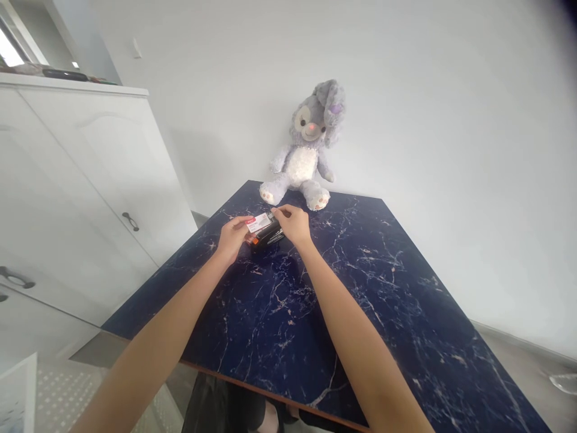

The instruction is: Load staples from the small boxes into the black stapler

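Both of my hands are close together over the far half of the table. My left hand (232, 239) pinches the left end of a small white box with a red strip (258, 223). My right hand (293, 223) has its thumb and fingertips pressed together at the box's right end, on a small greyish piece too tiny to name. Just below and against the box is a black item with an orange end and white lettering (270, 236). Its kind is unclear, and my fingers partly cover it.
A grey plush rabbit (303, 162) sits at the table's back edge against the wall, just beyond my hands. The dark blue marble-patterned table (288, 325) narrows away from me. White cabinets (90, 180) stand to the left, with a dark object (65, 74) on top.
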`<state>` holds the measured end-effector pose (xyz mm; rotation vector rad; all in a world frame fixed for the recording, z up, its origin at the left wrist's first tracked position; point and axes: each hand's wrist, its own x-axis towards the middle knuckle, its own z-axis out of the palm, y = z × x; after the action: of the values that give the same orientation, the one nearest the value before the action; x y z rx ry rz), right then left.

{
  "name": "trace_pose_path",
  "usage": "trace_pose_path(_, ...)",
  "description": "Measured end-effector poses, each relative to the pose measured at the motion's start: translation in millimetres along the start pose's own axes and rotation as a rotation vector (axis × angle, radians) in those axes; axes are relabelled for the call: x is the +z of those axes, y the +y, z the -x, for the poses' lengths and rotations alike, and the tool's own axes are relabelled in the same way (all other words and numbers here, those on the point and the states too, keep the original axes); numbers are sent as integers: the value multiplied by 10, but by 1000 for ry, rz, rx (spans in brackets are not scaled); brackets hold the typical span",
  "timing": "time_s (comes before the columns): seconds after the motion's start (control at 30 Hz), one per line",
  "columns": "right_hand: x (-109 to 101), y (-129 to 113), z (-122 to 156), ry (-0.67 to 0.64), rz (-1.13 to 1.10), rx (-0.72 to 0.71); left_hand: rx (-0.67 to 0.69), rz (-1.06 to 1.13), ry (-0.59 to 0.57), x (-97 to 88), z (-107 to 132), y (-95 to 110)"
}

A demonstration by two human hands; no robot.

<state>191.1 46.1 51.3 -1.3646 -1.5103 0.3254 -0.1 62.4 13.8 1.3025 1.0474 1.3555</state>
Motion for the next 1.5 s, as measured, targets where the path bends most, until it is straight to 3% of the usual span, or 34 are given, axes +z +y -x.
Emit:
trace_pose_path(0.17,7,-5,-6,9,16,-13,-1,20,-23,-19,-9,-12)
trace_pose_path(0.27,-28,-12,-12,5,94,-147,-10,38,-68,-29,-9,-15)
trace_pose_path(0.43,-153,-40,-43,-145,200,-288,-26,80,-123,-16,-2,-46)
trace_pose_path(0.73,-306,-252,-61,-156,-13,-245,-22,133,-105,-3,18,19)
trace_pose_path(0.97,-233,-205,-73,-124,32,-245,-28,226,-86,16,19,53)
trace_pose_path(1.23,-293,-153,-69,-248,-11,-232,-30,244,-82,16,16,54)
trace_pose_path(1.5,-341,-135,-110,-344,-63,-64,-11,218,-103,-2,17,53)
